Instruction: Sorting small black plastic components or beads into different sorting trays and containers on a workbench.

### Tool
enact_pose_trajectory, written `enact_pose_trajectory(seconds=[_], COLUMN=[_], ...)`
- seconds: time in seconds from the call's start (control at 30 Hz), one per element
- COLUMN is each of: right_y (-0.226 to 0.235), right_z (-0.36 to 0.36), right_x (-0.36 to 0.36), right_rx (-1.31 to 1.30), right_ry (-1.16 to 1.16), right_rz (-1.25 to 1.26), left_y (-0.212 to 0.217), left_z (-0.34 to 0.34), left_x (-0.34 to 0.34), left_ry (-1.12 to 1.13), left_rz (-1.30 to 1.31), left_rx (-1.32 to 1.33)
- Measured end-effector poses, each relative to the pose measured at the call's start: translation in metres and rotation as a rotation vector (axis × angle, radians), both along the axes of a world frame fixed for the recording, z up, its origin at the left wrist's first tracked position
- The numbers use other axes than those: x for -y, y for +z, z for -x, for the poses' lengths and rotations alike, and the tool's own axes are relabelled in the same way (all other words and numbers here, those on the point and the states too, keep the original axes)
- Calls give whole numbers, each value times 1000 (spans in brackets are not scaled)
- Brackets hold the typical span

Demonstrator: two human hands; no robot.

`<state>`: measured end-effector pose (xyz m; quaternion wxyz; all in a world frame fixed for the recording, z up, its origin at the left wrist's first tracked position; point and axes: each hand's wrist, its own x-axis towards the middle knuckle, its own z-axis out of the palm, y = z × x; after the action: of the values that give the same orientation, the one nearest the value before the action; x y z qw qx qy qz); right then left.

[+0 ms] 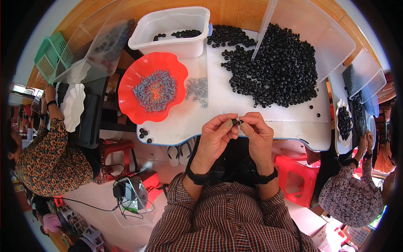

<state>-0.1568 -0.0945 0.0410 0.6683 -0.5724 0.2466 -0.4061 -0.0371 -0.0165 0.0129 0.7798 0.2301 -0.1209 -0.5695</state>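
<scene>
In front of my chest, at the table's near edge, both hands meet over a small round black piece (234,122). My left hand (216,135) pinches it between thumb and forefinger. The fingertips of my right hand (258,135) are closed at its right end, on something too small to make out. Beyond my hands lies a large heap of similar black pieces (273,69), some showing a hole. A red wavy-rimmed bowl (126,94) at the left holds many tiny greyish clear parts (155,90), and more of these lie beside it.
A white tub (145,27) with some black pieces stands at the back. Clear plastic bins (323,38) lean at the far right and left. Several loose black pieces (144,133) sit near the front left edge. Co-workers (54,155) sit at both sides; red stools (296,176) stand below.
</scene>
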Motion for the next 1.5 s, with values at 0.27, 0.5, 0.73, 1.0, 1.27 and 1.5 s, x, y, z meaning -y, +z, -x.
enact_pose_trajectory(seconds=[0.27, 0.5, 0.73, 1.0, 1.27, 1.5], right_y=[-1, 0, 2, 2, -1, -2], right_z=[-1, 0, -1, -1, -1, -1], right_x=[-1, -1, -2, -3, -3, -3], right_rx=[-8, -27, -63, -97, -94, -11], right_ry=[3, 0, -8, -30, -34, -8], right_rz=[-8, 7, 18, 71, 38, -44], left_y=[0, 1, 1, -3, -3, -2], left_z=[0, 1, 1, 2, 1, 1], left_x=[0, 1, 0, 0, 1, 1], left_ry=[-6, 1, 0, 15, 2, -12], left_rz=[12, -29, -39, -43, -20, -5], left_rx=[19, 30, 27, 47, -12, -44])
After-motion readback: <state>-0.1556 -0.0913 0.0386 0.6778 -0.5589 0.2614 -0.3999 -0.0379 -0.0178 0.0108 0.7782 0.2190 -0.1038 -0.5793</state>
